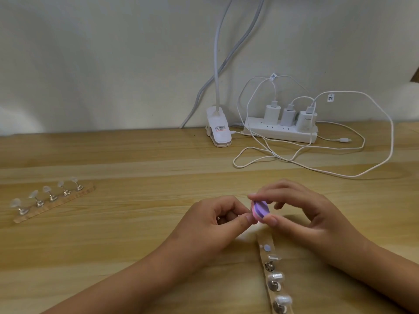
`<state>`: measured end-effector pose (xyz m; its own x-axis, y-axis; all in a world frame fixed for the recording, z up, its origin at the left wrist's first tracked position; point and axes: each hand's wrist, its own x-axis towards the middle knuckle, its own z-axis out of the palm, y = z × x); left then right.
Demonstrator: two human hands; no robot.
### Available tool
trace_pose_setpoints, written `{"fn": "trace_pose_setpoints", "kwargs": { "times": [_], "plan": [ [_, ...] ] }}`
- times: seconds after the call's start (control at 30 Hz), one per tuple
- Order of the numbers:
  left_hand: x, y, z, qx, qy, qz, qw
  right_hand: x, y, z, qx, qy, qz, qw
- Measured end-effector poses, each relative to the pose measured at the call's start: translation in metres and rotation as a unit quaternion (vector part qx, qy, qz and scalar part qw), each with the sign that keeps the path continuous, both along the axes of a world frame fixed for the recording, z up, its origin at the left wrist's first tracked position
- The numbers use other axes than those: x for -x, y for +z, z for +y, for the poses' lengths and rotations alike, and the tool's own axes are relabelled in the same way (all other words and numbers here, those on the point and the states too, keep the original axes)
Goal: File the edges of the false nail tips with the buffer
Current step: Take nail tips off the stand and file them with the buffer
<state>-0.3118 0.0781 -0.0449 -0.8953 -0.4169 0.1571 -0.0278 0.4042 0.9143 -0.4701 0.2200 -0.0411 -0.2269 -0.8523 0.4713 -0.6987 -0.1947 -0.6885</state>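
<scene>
My right hand (303, 214) pinches a small pink and purple buffer (260, 210) between thumb and fingertips, low in the middle of the view. My left hand (217, 223) has its fingers curled, and its thumb and forefinger meet right beside the buffer. Whatever they pinch there is too small and hidden to make out. Just below the hands a clear strip holder (272, 277) runs toward me, carrying several metal stands with clear false nail tips (275, 276).
A second strip holder (54, 200) with several nail tips on stands lies at the left of the wooden table (136, 223). At the back stand a white clip lamp base (218, 130), a power strip (281, 130) with three chargers, and looping white cables (317, 168).
</scene>
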Motion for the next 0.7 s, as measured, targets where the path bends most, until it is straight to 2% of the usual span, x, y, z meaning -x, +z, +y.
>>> {"fn": "trace_pose_setpoints", "kwargs": {
  "times": [0.07, 0.17, 0.3, 0.4, 0.43, 0.53, 0.63, 0.7],
  "plan": [
    [0.0004, -0.0001, -0.0001, 0.005, 0.001, 0.0, 1.0, -0.0001, -0.0011, -0.0001, 0.006, 0.0, 0.018, 1.0],
    [0.0003, -0.0003, -0.0008, 0.0, 0.004, -0.001, 1.0, 0.0016, -0.0002, -0.0004, -0.014, -0.017, -0.022, 1.0],
    [0.0004, -0.0009, -0.0004, 0.017, 0.001, 0.004, 1.0, 0.0002, -0.0008, 0.0008, 0.004, 0.007, 0.004, 1.0],
    [0.0006, -0.0005, -0.001, 0.003, 0.004, 0.002, 1.0, 0.002, 0.0003, -0.0002, -0.029, -0.011, -0.078, 0.996],
    [0.0004, -0.0004, -0.0009, 0.001, 0.002, 0.002, 1.0, 0.0027, 0.0, 0.0, -0.036, -0.01, -0.082, 0.996],
    [-0.0003, -0.0005, -0.0005, 0.003, -0.002, 0.005, 1.0, 0.0012, -0.0006, 0.0005, -0.019, -0.003, -0.023, 1.0],
    [-0.0003, -0.0005, -0.001, 0.0, 0.001, 0.004, 1.0, 0.0017, -0.0003, -0.0002, -0.03, -0.019, -0.082, 0.996],
    [-0.0003, -0.0004, -0.0006, -0.003, -0.002, 0.006, 1.0, 0.0009, 0.0003, 0.0002, -0.028, -0.008, -0.077, 0.997]
  ]
}}
